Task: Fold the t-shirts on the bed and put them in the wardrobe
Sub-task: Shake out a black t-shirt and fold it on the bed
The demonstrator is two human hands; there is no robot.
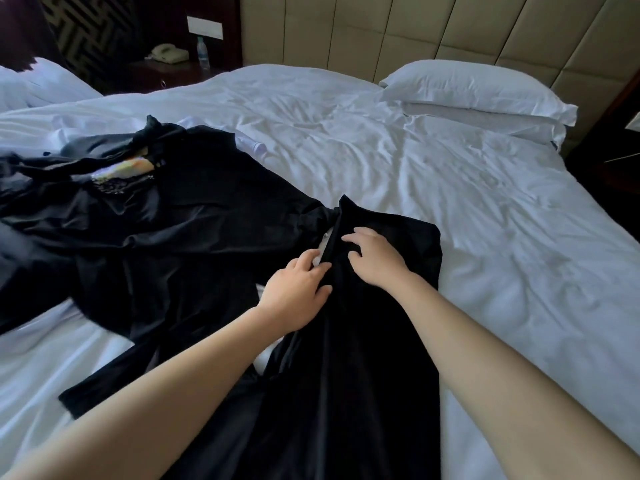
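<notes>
Working the black t-shirt (363, 358) right now, laid out long on the bed (485, 220), down and left of the pillow (478, 91), collar end nearest it. Got the left hand (294, 289) curled round and pinching the folded edge by the neck label (322, 249), and the right hand (375, 258) just beside it, fingers loosely spread and pressing the cloth flat, not gripping anything. Looks like squaring up the first lengthwise fold, so: keep that pinch, pull the edge straight away from the pillow, then sweep the flat palm outward to chase the wrinkles (slippery-looking fabric, probably slides back if let go early). Line the edges up before the next fold. Ignore the heap of other dark shirts (138, 209), further left of the pillow, until finished here. No wardrobe in view yet.
</notes>
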